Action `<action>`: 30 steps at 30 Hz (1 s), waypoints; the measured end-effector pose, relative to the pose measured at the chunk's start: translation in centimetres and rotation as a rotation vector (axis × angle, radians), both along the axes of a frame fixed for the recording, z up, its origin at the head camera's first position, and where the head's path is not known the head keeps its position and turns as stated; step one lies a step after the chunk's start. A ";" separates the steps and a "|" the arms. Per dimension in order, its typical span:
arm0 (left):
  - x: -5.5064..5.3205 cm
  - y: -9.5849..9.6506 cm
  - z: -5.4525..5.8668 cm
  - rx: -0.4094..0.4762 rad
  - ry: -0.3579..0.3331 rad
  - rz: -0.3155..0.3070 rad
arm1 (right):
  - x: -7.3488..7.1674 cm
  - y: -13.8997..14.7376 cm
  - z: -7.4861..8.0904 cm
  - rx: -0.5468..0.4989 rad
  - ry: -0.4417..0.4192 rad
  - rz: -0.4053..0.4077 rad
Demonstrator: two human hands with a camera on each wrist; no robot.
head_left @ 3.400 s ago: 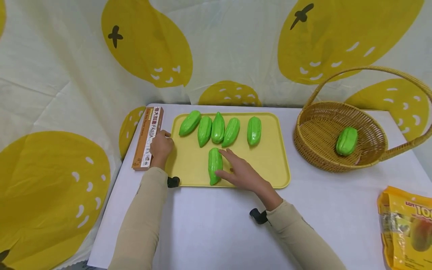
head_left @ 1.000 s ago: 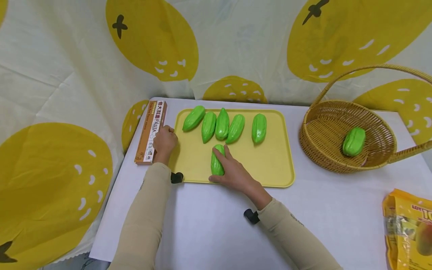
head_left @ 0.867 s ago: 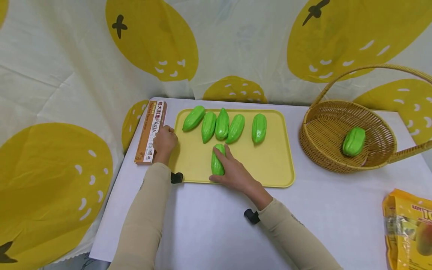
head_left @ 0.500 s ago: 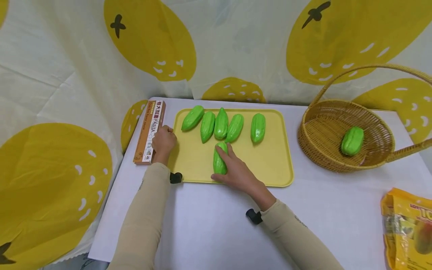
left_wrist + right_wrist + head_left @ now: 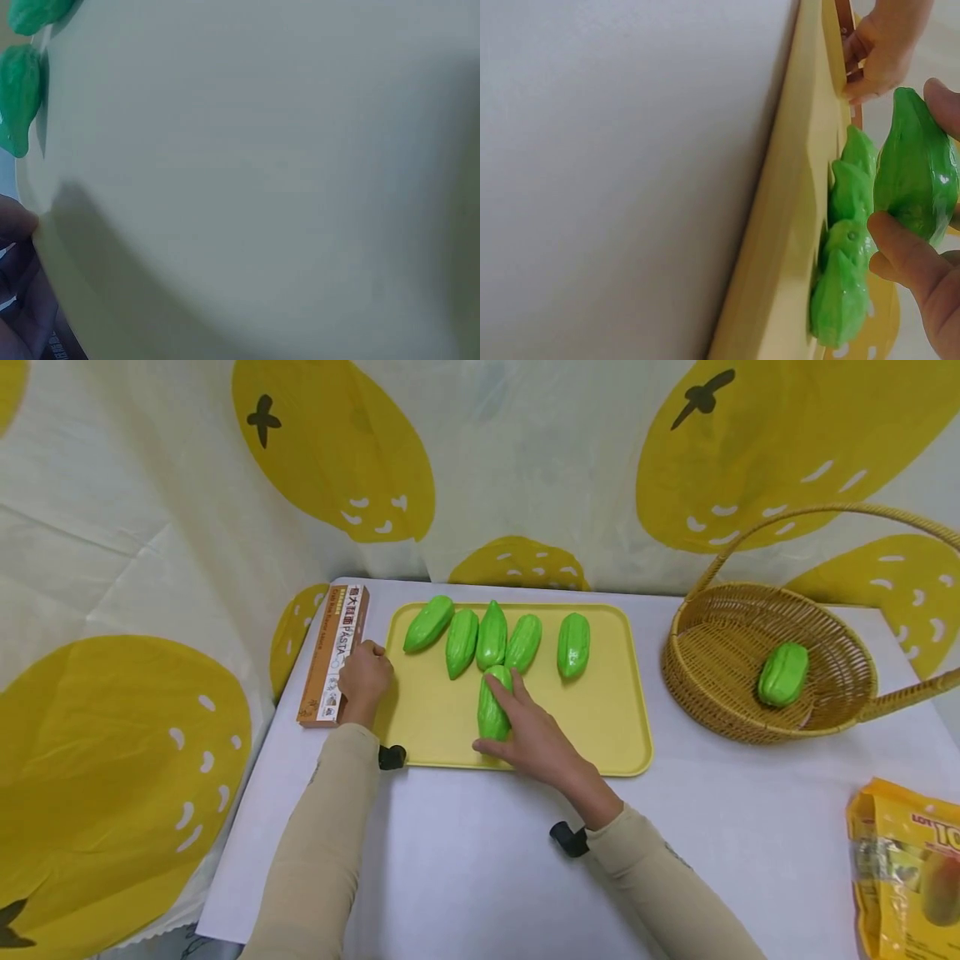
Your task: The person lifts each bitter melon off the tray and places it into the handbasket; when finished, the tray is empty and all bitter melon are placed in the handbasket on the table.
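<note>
My right hand (image 5: pixel 534 737) holds a ridged green star fruit (image 5: pixel 493 710) between thumb and fingers. In the right wrist view this star fruit (image 5: pixel 915 165) is lifted above the yellow tray (image 5: pixel 784 247), apart from the other fruit. My left hand (image 5: pixel 365 677) grips the left rim of the tray (image 5: pixel 585 727); the left wrist view has the thumb (image 5: pixel 16 219) on top of the rim and the other fingers lower down. Several more green star fruit (image 5: pixel 461 643) lie along the back of the tray, one (image 5: pixel 573 646) set apart on the right.
Left of the tray lies a pasta box (image 5: pixel 326 652), close to my left hand. A wicker basket (image 5: pixel 693 693) with a tall handle stands to the right, holding one green star fruit (image 5: pixel 783 674). A yellow mango bag (image 5: pixel 907 868) lies at the table's right front.
My right hand, earlier loose beside the star fruit, has closed around it and raised it off the tray, shifting slightly right and toward the back. The left hand stays at the rim.
</note>
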State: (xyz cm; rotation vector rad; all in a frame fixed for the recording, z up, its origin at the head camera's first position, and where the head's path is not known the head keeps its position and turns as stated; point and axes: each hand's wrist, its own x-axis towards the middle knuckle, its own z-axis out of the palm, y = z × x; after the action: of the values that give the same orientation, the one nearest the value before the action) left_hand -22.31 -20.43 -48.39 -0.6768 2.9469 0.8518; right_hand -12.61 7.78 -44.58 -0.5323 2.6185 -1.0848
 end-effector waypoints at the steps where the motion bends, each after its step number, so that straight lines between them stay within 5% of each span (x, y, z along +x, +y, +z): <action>1: 0.0 0.0 0.0 -0.002 0.002 0.000 | 0.0 0.1 0.1 -0.003 0.009 -0.002; 30: 0.0 0.0 -0.1 0.016 -0.003 0.007 | -1.4 6.0 2.2 -0.040 0.014 -0.123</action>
State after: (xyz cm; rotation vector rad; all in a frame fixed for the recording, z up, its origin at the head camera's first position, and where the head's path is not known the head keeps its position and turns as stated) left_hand -22.31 -20.44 -48.44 -0.6867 2.9329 0.8734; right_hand -14.00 13.79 -42.37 -0.3928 2.6770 -1.1766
